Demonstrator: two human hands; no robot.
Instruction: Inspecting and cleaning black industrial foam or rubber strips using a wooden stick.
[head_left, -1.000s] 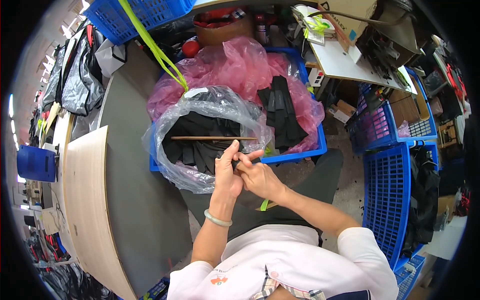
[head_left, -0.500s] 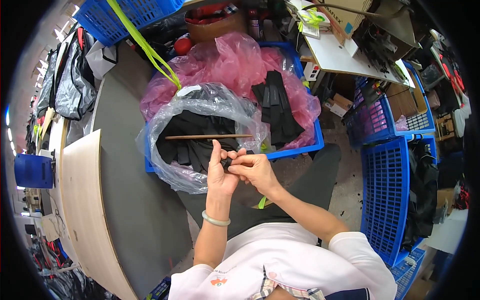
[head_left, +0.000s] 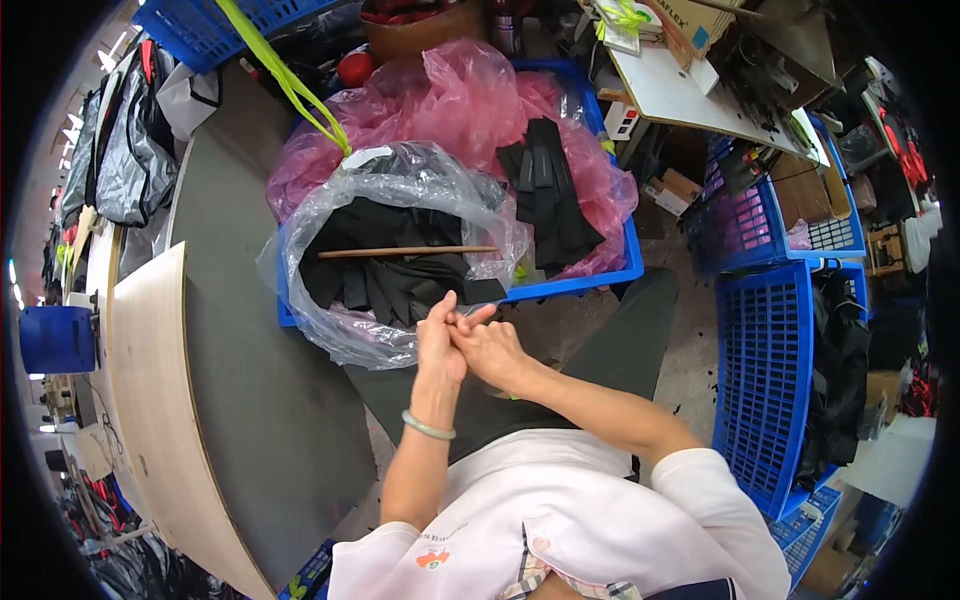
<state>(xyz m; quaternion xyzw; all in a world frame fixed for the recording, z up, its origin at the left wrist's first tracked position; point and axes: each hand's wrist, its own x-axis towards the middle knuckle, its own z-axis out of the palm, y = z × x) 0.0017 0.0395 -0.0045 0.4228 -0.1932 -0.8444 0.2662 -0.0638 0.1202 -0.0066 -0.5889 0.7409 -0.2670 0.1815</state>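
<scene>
My left hand [head_left: 437, 345] and my right hand [head_left: 492, 355] are pressed together in front of the near rim of a clear plastic bag [head_left: 345, 340]. Their fingers overlap and are closed. A black fabric strip [head_left: 487, 290] shows just beyond the fingertips; whatever lies between the palms is hidden by them. Inside the open bag are many more black fabric pieces [head_left: 400, 285], with a thin brown stick [head_left: 405, 252] lying across them. To the right, a stack of flat black strips [head_left: 550, 200] rests on pink plastic film [head_left: 470, 100]. All of this sits in a blue crate [head_left: 570, 288].
A grey tabletop [head_left: 250, 350] with a pale wooden board [head_left: 150, 380] runs along my left. Blue crates [head_left: 765, 390] stand on the right, holding dark material. Neon-yellow straps [head_left: 290, 80] hang over the crate from the upper left. A white-topped table [head_left: 680, 110] juts in at upper right.
My hands have come closer to my body and folded together. The small black piece pinched between my fingers is covered now, and a black strip shows past the fingertips. The view has shifted slightly.
</scene>
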